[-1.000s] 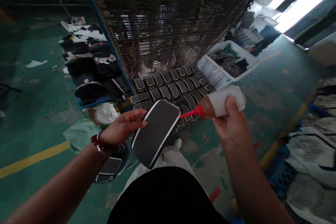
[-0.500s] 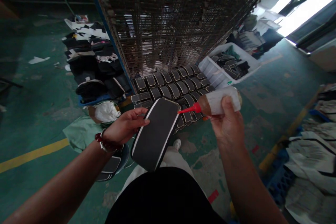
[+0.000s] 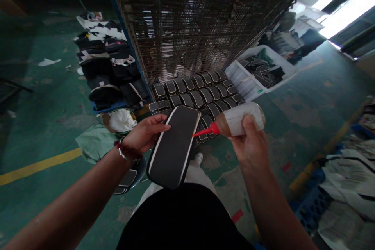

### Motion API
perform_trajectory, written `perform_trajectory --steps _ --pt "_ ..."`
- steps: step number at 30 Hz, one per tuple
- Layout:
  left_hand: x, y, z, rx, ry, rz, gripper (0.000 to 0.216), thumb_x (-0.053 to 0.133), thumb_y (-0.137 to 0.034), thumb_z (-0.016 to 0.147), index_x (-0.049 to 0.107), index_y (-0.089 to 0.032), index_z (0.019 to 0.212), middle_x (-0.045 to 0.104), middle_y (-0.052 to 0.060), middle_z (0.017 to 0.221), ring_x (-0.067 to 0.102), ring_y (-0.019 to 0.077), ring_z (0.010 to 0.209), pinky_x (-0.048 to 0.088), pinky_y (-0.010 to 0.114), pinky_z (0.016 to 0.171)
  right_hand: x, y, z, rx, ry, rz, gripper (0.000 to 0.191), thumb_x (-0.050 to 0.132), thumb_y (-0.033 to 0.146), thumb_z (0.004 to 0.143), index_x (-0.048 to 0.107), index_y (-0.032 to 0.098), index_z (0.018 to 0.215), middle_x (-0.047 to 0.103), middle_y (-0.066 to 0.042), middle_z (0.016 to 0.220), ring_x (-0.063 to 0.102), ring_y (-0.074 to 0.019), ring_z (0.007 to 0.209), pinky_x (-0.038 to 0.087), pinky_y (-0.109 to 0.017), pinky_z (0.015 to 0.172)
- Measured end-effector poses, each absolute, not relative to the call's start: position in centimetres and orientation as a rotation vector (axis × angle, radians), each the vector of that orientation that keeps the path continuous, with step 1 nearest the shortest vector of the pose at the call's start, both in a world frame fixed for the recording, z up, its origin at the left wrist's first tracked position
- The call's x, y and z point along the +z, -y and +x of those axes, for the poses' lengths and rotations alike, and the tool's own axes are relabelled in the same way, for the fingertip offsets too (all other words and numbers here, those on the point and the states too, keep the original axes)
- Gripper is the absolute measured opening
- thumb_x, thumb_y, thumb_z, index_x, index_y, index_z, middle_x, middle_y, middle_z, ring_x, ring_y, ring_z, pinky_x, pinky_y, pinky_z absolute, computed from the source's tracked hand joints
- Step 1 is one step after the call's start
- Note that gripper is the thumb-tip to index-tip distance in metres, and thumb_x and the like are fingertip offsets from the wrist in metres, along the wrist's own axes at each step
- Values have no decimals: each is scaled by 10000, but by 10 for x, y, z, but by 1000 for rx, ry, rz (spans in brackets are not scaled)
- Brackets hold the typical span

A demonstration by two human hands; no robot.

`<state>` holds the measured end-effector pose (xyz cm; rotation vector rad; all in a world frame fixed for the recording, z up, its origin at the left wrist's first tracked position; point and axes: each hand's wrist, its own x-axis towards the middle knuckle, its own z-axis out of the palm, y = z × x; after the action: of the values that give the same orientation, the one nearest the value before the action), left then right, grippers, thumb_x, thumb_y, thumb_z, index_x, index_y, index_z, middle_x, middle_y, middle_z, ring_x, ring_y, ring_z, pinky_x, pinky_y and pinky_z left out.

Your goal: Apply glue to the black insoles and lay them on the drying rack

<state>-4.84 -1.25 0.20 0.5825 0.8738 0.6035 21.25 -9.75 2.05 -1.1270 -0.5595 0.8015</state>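
My left hand (image 3: 149,131) grips a dark, flat, rounded-rectangular panel (image 3: 175,146) by its left edge, thumb on top and fingers underneath. A pale strip runs along the panel's long edges, and the upper right edge looks yellowish. My right hand (image 3: 250,140) is wrapped round a squeeze bottle (image 3: 238,119) with a pale wrapping, brownish contents and a red nozzle (image 3: 205,129). The bottle lies nearly level, and its nozzle tip meets the panel's right edge. What the panel is made of I cannot tell.
Rows of similar dark panels (image 3: 187,85) lie beneath a tall wire rack (image 3: 181,27). A white bin (image 3: 247,86) of dark pieces stands at right, black bundles (image 3: 99,74) at left. Beside my left forearm sits a stool (image 3: 142,170) holding more panels. White sacks (image 3: 348,183) lie at lower right.
The nozzle tip has slid from the panel's upper right corner down along its right edge. My right hand and the bottle have moved slightly left; the panel is still in my left hand.
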Motion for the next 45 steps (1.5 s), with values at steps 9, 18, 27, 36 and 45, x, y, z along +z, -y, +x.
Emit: perform_trajectory --steps 9,18,27,36,45 --pt "8 9 -38 664 -973 511 172 638 37 776 737 -77 857 770 139 755 732 218 565 633 304 542 14 111 204 807 651 -1123 356 873 523 776 719 246 937 721 -12 824 733 -225 841 609 -304 647" --pt "3 1 -38 769 -1045 426 229 581 77 791 722 -95 737 748 109 676 703 201 505 619 285 502 10 123 196 859 800 -1035 342 845 494 820 758 288 1079 774 -17 895 764 -241 954 631 -439 950" --pt "-7 -6 -48 811 -1027 345 271 567 33 802 768 -24 974 786 164 766 745 253 559 644 347 557 1 129 196 870 811 -989 328 837 458 839 758 261 1088 785 -40 970 772 -242 926 612 -482 1004" --pt "-10 5 -41 908 -1077 88 402 478 -1 890 694 -23 1229 787 119 765 791 258 692 681 384 741 4 128 199 678 629 -1004 475 876 446 787 721 235 1183 752 -85 1190 743 -264 1080 627 -425 977" --pt "-18 23 -32 1013 -1028 -157 402 442 56 879 659 -94 1182 682 8 633 656 137 450 551 178 434 -2 127 201 570 551 -988 519 849 524 801 718 221 1201 723 -100 1269 667 -299 1249 595 -462 1037"
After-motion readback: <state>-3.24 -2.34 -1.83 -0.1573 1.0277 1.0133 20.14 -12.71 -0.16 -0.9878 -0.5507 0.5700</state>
